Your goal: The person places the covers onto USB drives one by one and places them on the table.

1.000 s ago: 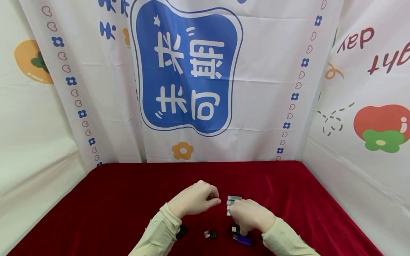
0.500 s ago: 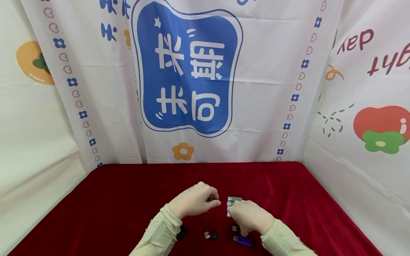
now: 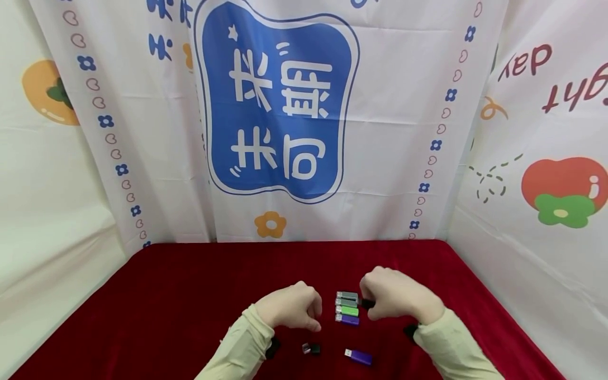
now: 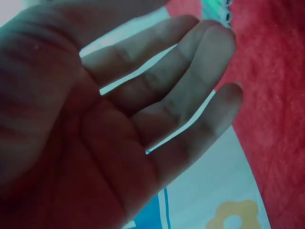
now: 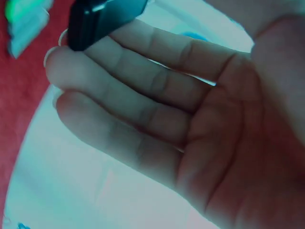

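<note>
In the head view my right hand [image 3: 399, 293] pinches a black USB flash drive [image 3: 368, 303] just right of a short column of drives. The right wrist view shows the black drive [image 5: 105, 21] at the fingertips. That column has two grey drives [image 3: 347, 296], a green one [image 3: 348, 311] and a purple one [image 3: 348, 320], all lying sideways with their plugs to the left. My left hand [image 3: 291, 307] hovers left of the column with relaxed fingers; its palm [image 4: 109, 138] holds nothing in the left wrist view.
Nearer to me, a second purple USB drive [image 3: 359, 357] lies on the red cloth [image 3: 190, 295]. A black drive with a clear plug end [image 3: 311, 348] lies to its left. White printed curtains [image 3: 394, 158] stand behind and at both sides.
My right hand has gone up and right with the black drive from its spot above the lone purple drive, uncovering the column. My left hand has dropped slightly.
</note>
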`<control>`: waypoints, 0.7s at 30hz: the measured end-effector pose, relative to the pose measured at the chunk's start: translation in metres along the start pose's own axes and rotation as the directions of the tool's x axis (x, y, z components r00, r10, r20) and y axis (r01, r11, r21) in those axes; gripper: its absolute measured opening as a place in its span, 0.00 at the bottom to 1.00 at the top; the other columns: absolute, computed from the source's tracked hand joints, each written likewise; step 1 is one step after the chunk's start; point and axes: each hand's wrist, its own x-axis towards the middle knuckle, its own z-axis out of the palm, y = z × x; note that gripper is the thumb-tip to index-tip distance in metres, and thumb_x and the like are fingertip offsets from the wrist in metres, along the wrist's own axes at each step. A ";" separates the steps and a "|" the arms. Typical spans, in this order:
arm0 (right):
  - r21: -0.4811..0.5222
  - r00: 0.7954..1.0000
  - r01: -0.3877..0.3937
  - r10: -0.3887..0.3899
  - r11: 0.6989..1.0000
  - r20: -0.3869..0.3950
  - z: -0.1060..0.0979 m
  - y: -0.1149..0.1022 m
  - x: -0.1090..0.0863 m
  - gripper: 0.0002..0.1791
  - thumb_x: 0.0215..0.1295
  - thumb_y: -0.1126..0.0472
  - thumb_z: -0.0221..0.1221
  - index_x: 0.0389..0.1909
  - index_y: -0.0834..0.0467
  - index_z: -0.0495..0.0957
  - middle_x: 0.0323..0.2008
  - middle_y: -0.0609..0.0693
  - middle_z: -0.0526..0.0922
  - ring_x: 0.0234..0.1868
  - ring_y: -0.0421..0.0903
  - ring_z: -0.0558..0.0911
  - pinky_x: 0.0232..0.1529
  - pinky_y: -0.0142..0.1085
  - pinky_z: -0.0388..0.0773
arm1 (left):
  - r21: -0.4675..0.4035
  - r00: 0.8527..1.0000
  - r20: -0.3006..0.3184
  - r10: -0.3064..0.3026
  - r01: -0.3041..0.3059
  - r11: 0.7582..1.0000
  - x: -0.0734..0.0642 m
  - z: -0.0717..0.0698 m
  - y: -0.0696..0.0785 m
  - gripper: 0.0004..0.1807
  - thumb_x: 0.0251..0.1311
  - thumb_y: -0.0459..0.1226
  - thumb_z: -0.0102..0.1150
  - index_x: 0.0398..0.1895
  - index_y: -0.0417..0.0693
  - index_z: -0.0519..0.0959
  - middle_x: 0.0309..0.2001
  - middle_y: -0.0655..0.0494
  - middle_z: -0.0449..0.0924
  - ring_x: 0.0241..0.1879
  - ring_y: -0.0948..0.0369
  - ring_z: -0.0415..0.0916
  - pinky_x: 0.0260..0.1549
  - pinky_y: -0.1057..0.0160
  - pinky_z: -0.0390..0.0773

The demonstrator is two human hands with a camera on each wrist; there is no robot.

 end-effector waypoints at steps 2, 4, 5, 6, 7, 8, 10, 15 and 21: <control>0.042 1.000 -0.011 0.012 0.999 -0.025 -0.013 0.005 -0.007 0.13 0.44 0.67 0.68 0.16 0.49 0.73 0.13 0.37 0.63 0.17 0.34 0.62 0.18 0.31 0.62 | 0.014 0.999 0.028 -0.022 0.022 1.000 0.002 0.005 0.002 0.11 0.48 0.40 0.77 0.31 0.47 0.85 0.23 0.68 0.77 0.23 0.72 0.74 0.25 0.71 0.75; 0.064 0.998 -0.012 0.016 0.998 -0.060 -0.023 0.008 -0.014 0.13 0.45 0.67 0.66 0.17 0.49 0.73 0.13 0.37 0.64 0.17 0.34 0.63 0.18 0.30 0.63 | 0.029 0.998 0.049 -0.046 0.044 0.999 0.003 0.010 0.004 0.13 0.44 0.41 0.80 0.29 0.47 0.84 0.20 0.68 0.76 0.21 0.72 0.73 0.22 0.71 0.74; 0.070 0.997 -0.015 0.020 0.997 -0.075 -0.028 0.010 -0.017 0.12 0.46 0.67 0.66 0.18 0.48 0.73 0.13 0.37 0.64 0.17 0.34 0.64 0.18 0.30 0.63 | 0.037 0.997 0.057 -0.057 0.055 0.998 0.004 0.012 0.005 0.14 0.42 0.41 0.81 0.28 0.48 0.84 0.19 0.68 0.76 0.20 0.72 0.73 0.22 0.71 0.74; 0.074 0.996 -0.019 0.025 0.997 -0.088 -0.032 0.011 -0.020 0.12 0.46 0.67 0.65 0.18 0.48 0.73 0.13 0.37 0.64 0.17 0.33 0.64 0.18 0.30 0.63 | 0.045 0.996 0.064 -0.069 0.066 0.997 0.005 0.014 0.006 0.15 0.40 0.41 0.82 0.27 0.48 0.83 0.18 0.68 0.75 0.19 0.71 0.73 0.21 0.70 0.74; 0.076 0.995 -0.022 0.029 0.997 -0.100 -0.036 0.012 -0.023 0.13 0.46 0.67 0.65 0.18 0.47 0.73 0.13 0.37 0.65 0.17 0.33 0.64 0.19 0.30 0.64 | 0.052 0.994 0.071 -0.081 0.078 0.996 0.005 0.016 0.007 0.15 0.39 0.42 0.83 0.25 0.49 0.83 0.18 0.68 0.75 0.19 0.71 0.73 0.20 0.70 0.74; 0.074 0.993 -0.025 0.033 0.997 -0.111 -0.039 0.012 -0.026 0.13 0.46 0.67 0.65 0.18 0.46 0.73 0.13 0.37 0.65 0.17 0.33 0.65 0.19 0.30 0.65 | 0.063 0.993 0.074 -0.088 0.084 0.994 0.006 0.018 0.008 0.16 0.37 0.42 0.83 0.24 0.50 0.82 0.17 0.68 0.75 0.18 0.71 0.73 0.20 0.70 0.73; 0.061 0.991 -0.030 0.038 0.998 -0.131 -0.044 0.013 -0.030 0.13 0.47 0.66 0.64 0.19 0.45 0.73 0.13 0.37 0.66 0.18 0.33 0.65 0.20 0.31 0.65 | 0.081 0.992 0.081 -0.098 0.091 0.993 0.007 0.021 0.009 0.17 0.35 0.42 0.84 0.23 0.51 0.81 0.17 0.68 0.74 0.18 0.70 0.72 0.19 0.70 0.73; 0.057 0.987 -0.007 0.016 0.998 -0.162 -0.048 0.013 -0.032 0.12 0.48 0.66 0.66 0.21 0.45 0.75 0.15 0.37 0.68 0.19 0.34 0.67 0.22 0.32 0.68 | 0.113 0.989 0.099 -0.112 0.101 0.988 0.009 0.029 0.011 0.18 0.34 0.41 0.85 0.22 0.53 0.80 0.20 0.68 0.73 0.19 0.70 0.72 0.19 0.70 0.73; 0.066 0.988 0.016 -0.005 0.998 -0.154 -0.047 0.011 -0.031 0.13 0.48 0.66 0.65 0.22 0.44 0.74 0.15 0.36 0.67 0.20 0.33 0.67 0.22 0.31 0.68 | 0.124 0.988 0.115 -0.106 0.092 0.988 0.011 0.033 0.013 0.16 0.36 0.38 0.84 0.20 0.54 0.80 0.20 0.69 0.73 0.17 0.70 0.72 0.18 0.70 0.73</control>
